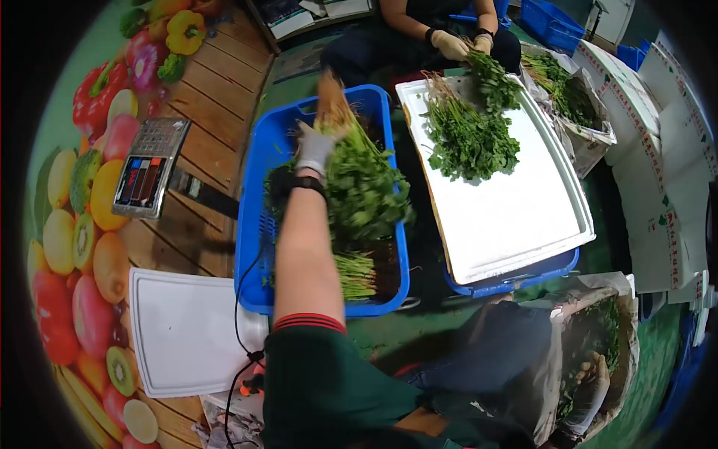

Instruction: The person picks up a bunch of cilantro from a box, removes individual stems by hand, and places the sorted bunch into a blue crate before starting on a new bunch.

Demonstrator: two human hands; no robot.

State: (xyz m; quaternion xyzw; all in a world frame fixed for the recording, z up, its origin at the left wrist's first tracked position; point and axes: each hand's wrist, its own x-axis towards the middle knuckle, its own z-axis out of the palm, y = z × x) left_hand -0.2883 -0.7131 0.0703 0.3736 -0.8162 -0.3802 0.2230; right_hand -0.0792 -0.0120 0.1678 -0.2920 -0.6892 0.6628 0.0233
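My left hand [315, 150], in a pale glove with a dark band at the wrist, is closed around a bunch of coriander [359, 183]. It holds the bunch over a blue basket [249, 217]; the root ends point away from me and are blurred. More coriander stems [355, 275] lie inside the basket. At the lower right, my right hand [593, 382], also gloved, reaches into a paper-lined box [557, 359] of dark greens [602, 325]. Its fingers look apart and slightly bent, with nothing visible between them.
A white foam lid [508, 217] bears loose coriander [475, 138]. Opposite me, a person's gloved hands [464, 46] handle a bunch. Left are a scale [152, 168] and a white board [187, 333]. Foam boxes [636, 127] are stacked right, beside a lined box of greens [561, 86].
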